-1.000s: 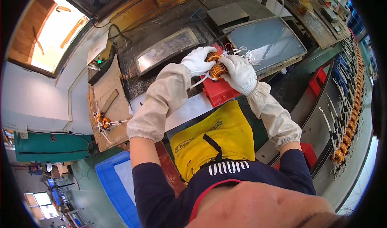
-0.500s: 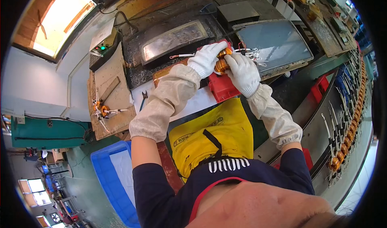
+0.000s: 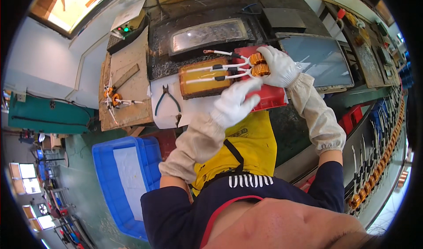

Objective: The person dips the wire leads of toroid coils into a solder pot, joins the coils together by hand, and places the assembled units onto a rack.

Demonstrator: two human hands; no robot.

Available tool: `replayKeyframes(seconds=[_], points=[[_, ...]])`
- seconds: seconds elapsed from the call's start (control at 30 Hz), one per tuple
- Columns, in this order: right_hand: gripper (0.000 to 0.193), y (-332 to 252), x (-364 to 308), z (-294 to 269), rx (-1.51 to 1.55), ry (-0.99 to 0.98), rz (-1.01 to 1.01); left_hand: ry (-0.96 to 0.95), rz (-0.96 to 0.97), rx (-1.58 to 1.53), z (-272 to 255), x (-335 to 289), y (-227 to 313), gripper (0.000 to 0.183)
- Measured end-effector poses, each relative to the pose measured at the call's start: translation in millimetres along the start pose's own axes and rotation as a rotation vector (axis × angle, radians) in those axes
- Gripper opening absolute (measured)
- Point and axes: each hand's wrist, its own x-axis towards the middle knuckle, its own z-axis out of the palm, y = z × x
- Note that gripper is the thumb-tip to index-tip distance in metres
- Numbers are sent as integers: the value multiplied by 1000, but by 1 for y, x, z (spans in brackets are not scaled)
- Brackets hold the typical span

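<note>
My right hand (image 3: pixel 278 67), in a white glove, is closed round a pair of copper-wound ring coils (image 3: pixel 259 65) from their right side. White-sleeved leads (image 3: pixel 227 69) with black bands run left from the coils, over a shallow tray of amber liquid (image 3: pixel 200 79); one lead ends in a bare copper lug. Whether the lead ends touch the liquid, I cannot tell. Just below the leads, my gloved left hand (image 3: pixel 238 102) is open with its fingers apart, holding nothing. Behind and under the coils is a red plastic bin (image 3: pixel 272 97).
Green-handled cutters (image 3: pixel 166 100) lie on white paper left of the tray. Another coil (image 3: pixel 115 100) rests on a board further left. A glass-topped panel (image 3: pixel 209 34) and a grey flat plate (image 3: pixel 315 59) stand behind. A blue crate (image 3: pixel 152 156) sits low left; several coils (image 3: pixel 374 165) line the right.
The coils have been turned, so their leads now point left over the amber tray. My left hand has let go and drawn down from them. The whole view has shifted slightly.
</note>
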Motion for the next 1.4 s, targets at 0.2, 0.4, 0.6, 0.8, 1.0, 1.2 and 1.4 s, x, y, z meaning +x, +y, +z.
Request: replayKeyframes(seconds=[0.2, 0.4, 0.6, 0.8, 1.0, 1.2, 1.4], points=[[71, 2, -2, 5, 56, -3, 6, 164, -516, -811, -2, -45, -51, 44], [70, 4, -2, 5, 46, -16, 8, 566, -492, -1080, -13, -29, -86, 54], [70, 2, 2, 5, 58, 4, -15, 543, 66, 288, -63, -6, -127, 70], [69, 4, 1, 5, 77, 16, -9, 303, 98, -1, -98, 24, -107, 52], [71, 6, -2, 5, 100, -10, 4, -37, 159, 238, -118, 38, -92, 46], [70, 4, -1, 5, 97, 11, -19, -114, 81, 177, -116, 32, -72, 57], [70, 4, -1, 8, 108, 8, -17, 68, 237, 757, -85, 48, -105, 53]])
